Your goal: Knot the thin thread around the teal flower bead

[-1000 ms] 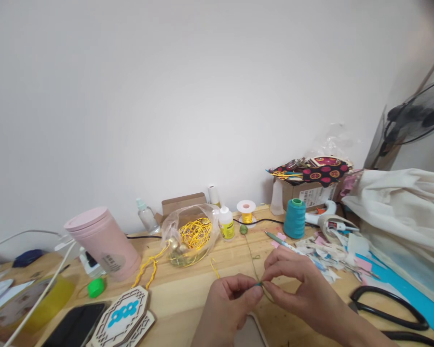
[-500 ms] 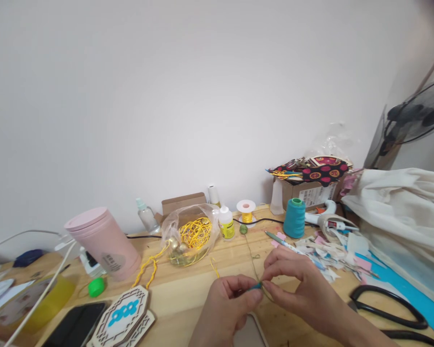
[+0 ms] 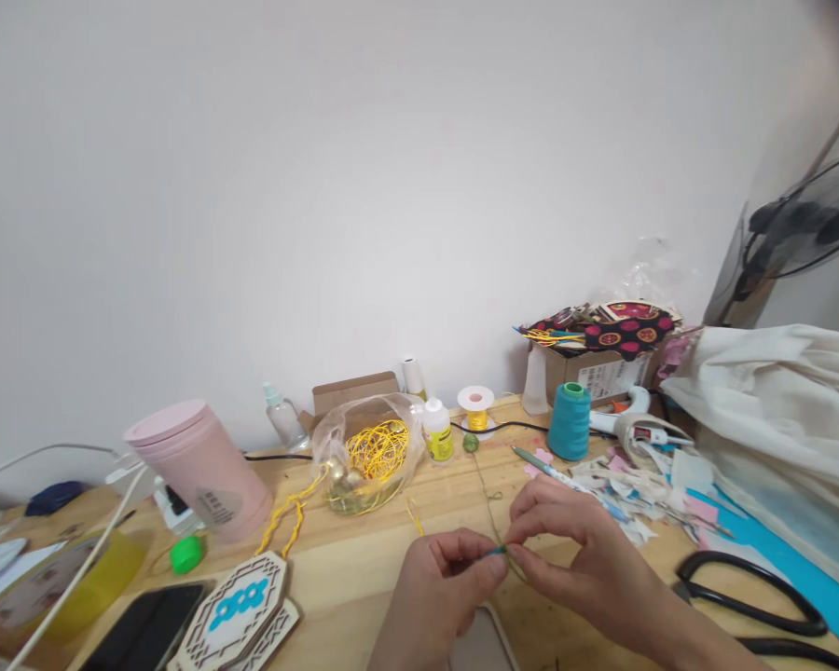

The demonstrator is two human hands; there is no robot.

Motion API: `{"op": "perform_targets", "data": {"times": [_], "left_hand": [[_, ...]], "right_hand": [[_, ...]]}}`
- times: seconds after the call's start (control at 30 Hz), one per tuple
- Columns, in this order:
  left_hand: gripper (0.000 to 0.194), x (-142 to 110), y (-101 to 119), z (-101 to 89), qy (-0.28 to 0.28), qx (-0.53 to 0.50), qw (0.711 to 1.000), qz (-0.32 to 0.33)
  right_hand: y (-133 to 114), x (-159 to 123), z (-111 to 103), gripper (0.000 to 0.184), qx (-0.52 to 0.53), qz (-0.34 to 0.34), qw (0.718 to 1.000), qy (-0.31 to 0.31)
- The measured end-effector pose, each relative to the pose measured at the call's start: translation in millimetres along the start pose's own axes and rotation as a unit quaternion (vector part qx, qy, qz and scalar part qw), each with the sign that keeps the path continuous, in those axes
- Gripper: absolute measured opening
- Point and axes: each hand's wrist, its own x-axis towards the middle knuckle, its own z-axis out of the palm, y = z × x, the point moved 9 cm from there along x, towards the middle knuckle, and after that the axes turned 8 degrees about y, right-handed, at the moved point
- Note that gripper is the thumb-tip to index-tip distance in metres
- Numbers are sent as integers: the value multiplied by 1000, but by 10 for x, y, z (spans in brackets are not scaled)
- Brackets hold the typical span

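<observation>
My left hand is closed, pinching a small blue bundle that looks like thread between thumb and index finger. Just to its right, my right hand is closed too, its thumb and fingertip pinching a thin olive-green thread at the end of the blue bundle. That thread runs back over the table to a small green ball of thread. A loose tail of it hangs below the right fingertips. Most of the blue bundle is hidden by my left fingers. Beneath the hands lies a pale flat object with a rounded edge.
Black-handled scissors lie at right, near paper scraps and a pen. Behind stand a teal thread cone, a glue bottle and a bag of yellow cord. Leftward are a pink tumbler, octagonal wooden pieces and a phone.
Both hands stay in nearly the same place. A little less of the blue bundle shows between my left fingers.
</observation>
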Motion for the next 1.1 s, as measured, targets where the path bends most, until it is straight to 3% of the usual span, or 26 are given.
{"op": "perform_targets", "data": {"times": [0.23, 0.47, 0.83, 1.1], "left_hand": [[34, -28, 61, -13, 12, 48, 999, 13], [25, -13, 120, -24, 15, 43, 998, 42], [29, -46, 113, -2, 16, -1, 1000, 5], [22, -41, 121, -22, 22, -10, 1000, 20]], "right_hand": [[-23, 7, -13, 14, -5, -12, 1000, 8], [-22, 8, -14, 14, -13, -13, 1000, 9], [123, -12, 24, 11, 3, 68, 998, -12], [117, -9, 18, 11, -7, 61, 998, -9]]}}
